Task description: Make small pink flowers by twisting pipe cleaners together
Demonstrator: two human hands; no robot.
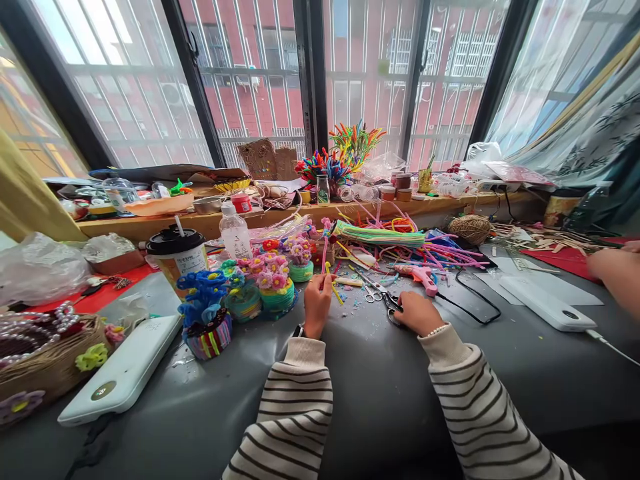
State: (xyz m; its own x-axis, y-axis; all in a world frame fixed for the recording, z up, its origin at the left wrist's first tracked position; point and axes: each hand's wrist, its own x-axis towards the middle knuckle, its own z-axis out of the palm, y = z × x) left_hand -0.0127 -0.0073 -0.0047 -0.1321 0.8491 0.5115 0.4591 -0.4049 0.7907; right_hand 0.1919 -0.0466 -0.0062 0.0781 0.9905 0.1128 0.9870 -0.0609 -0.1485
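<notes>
Between the pinched fingers of my left hand [318,303] is a yellow pipe cleaner [339,295], near the middle of the table. To its right, my right hand [419,313] grips the handles of black-handled scissors [393,310], whose blades point forward and left. A second pair of scissors with pale handles [372,296] lies beside them. Just beyond my left hand are a cream stick [349,282] and an upright pink stem. The pink glue gun [424,278] rests on the table past my right hand.
Pipe-cleaner flower pots [274,293] and a lidded cup [183,257] stand left of my left hand. Bundled pipe cleaners [380,233] lie behind. White power banks [547,303] flank both sides; a black cable curves at right. Another person's arm [620,277] reaches in at the right edge.
</notes>
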